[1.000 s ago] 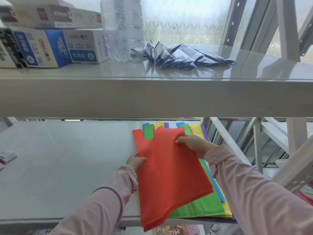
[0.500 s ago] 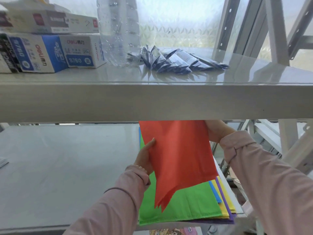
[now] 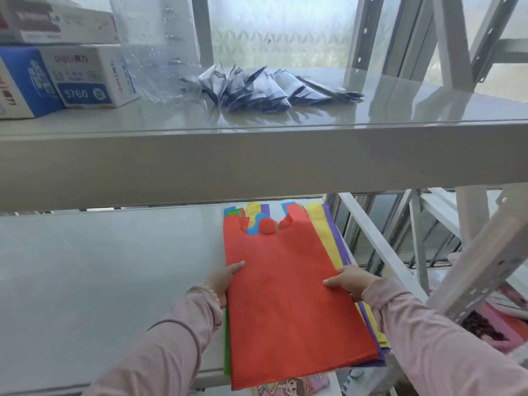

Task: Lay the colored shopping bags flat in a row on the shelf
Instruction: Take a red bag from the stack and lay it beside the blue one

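Red bag [image 3: 288, 287] atop stack, left hand [image 3: 221, 281] and right hand [image 3: 350, 281] fingers apparently gripping its sides

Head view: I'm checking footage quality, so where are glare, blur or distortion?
Head view: backlit window throws glare on the glossy upper shelf; shelf edges bow from the wide-angle lens; box print is soft; red bag and both hands, left hand, right hand, are evenly lit.

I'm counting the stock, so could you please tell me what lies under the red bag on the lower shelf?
Under the red bag lie more bags: green, blue, yellow and purple edges stick out. The red bag covers their middles, so any further bags cannot be seen.
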